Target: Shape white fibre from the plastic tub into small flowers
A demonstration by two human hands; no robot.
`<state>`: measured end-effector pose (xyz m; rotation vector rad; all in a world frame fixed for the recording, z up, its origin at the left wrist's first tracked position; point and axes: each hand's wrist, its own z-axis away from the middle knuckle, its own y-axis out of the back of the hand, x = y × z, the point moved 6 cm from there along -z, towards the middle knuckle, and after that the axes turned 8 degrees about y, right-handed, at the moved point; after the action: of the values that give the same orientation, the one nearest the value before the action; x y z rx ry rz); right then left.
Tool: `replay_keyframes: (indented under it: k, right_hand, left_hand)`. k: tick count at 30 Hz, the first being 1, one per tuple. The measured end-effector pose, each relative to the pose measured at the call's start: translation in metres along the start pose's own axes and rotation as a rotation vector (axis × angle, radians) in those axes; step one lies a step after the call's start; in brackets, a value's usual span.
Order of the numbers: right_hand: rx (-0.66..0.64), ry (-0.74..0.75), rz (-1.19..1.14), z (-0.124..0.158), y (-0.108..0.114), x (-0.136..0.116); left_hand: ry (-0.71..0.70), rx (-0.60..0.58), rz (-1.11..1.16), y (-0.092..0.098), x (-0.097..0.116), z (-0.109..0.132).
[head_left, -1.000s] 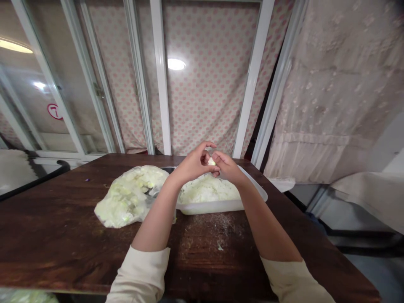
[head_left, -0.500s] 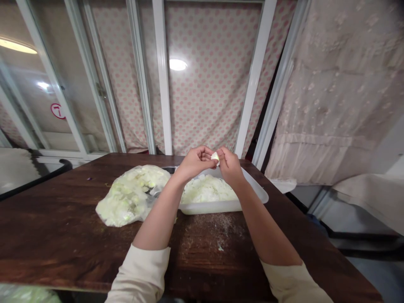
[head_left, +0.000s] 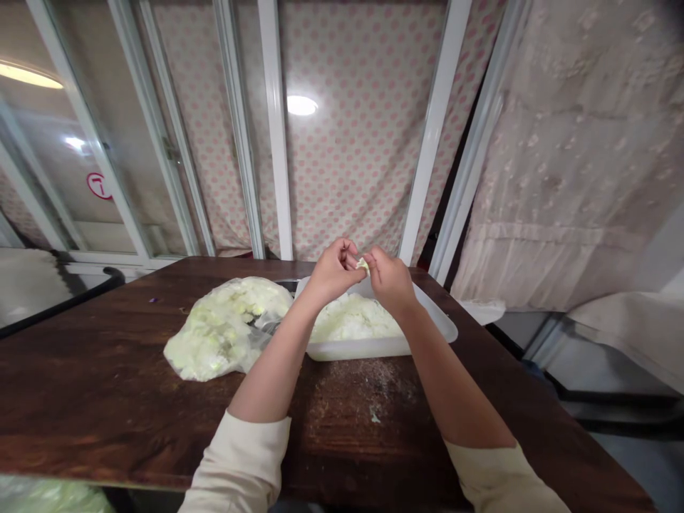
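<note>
Over the far part of a white plastic tray (head_left: 368,348), my left hand (head_left: 334,274) and my right hand (head_left: 391,279) meet. A small, pale yellow-white crumpled piece (head_left: 363,266) is pinched between the fingertips of both; its kind is too small to make out. Below lies a heap of white, slightly yellowish loose material (head_left: 355,319) in the tray. Beside my left forearm rests a clear plastic bag (head_left: 227,331) packed with pale yellow-green pieces.
Everything stands on a dark wooden table (head_left: 107,399), with white specks (head_left: 374,392) scattered before the tray. Behind it are framed glass panes with a dotted curtain (head_left: 358,142). Another full bag (head_left: 48,495) shows below the table's near left edge.
The small piece looks more crumpled and less of it shows between my fingertips. My left fingers have shifted slightly; both hands stay over the tray.
</note>
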<state>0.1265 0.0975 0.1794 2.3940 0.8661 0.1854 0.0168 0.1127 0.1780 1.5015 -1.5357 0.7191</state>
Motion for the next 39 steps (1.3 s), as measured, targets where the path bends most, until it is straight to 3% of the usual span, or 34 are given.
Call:
replay_keyframes:
  k: [10, 12, 16, 20, 25, 30, 34, 39]
  right_hand:
    - [-0.053, -0.058, 0.133, 0.0, -0.006, 0.0]
    - [-0.005, -0.053, 0.089, 0.0, -0.005, 0.002]
    - [0.068, -0.034, -0.088, 0.0, -0.005, 0.008]
    - [0.07, -0.022, -0.308, 0.0, -0.012, 0.013]
    - [0.135, -0.116, -0.736, 0.001, -0.02, 0.018]
    - [0.017, -0.145, -1.118, -0.001, -0.029, 0.008]
    - [-0.085, -0.166, -1.193, -0.002, -0.031, 0.011]
    - [-0.034, -0.181, -1.138, -0.002, -0.03, 0.024]
  left_hand:
    - [-0.094, 0.166, -0.146, -0.001, -0.001, -0.001]
    - [-0.059, 0.082, -0.13, -0.003, -0.004, -0.003]
    - [0.004, -0.224, -0.094, -0.008, -0.01, -0.004]
    - [0.04, -0.361, -0.137, -0.01, -0.018, 0.0]
    - [0.049, -0.37, 0.067, -0.018, -0.02, -0.001]
    - [0.015, -0.365, 0.204, -0.019, -0.014, -0.004]
    - [0.015, -0.324, 0.162, -0.017, -0.016, -0.006]
    - [0.061, -0.348, 0.192, -0.024, -0.022, -0.004]
